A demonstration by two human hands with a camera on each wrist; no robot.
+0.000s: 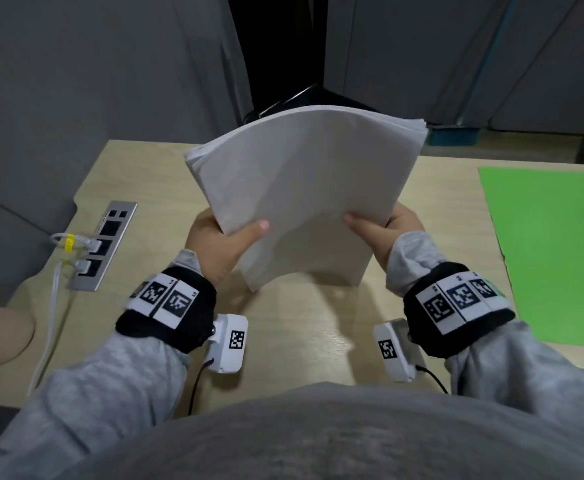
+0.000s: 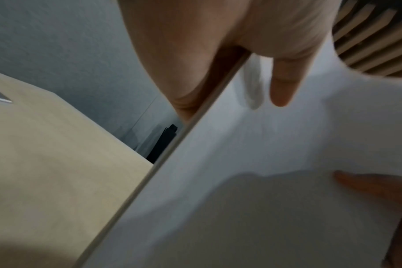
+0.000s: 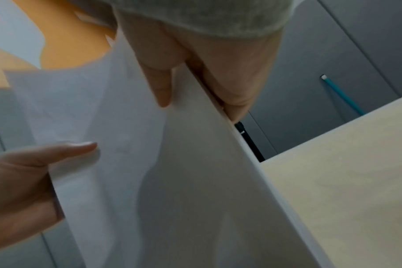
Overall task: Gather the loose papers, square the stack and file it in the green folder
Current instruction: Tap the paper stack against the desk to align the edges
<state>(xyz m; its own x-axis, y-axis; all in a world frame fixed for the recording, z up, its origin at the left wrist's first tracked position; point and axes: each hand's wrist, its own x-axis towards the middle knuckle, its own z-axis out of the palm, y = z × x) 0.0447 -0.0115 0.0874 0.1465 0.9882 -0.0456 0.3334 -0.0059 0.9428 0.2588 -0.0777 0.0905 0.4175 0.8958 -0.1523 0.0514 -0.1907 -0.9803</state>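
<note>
We have the pale wood-grain desk under us as the surface to knock against, and we judge the step in hand to be squaring: the sheets are gathered but their far corners are fanned out of line, so we should loosen our hold a little, stand the pile on one edge on the bare wood below, tap it, turn it and tap the neighbouring edge, keeping it upright so nothing slides out. The flat bright green card folder lies open on the desk well to our right, apart from the paper, waiting for the filing. The thick stack of plain white paper sheets is held up off the desk, tilted away from us and bowed across its middle, its lower edge nearest our body. Our left hand grips the lower left side, thumb pressed flat on the front face and the other fingers behind. Our right hand grips the lower right side likewise, its thumb on the front and the rest curled behind the edge.
</note>
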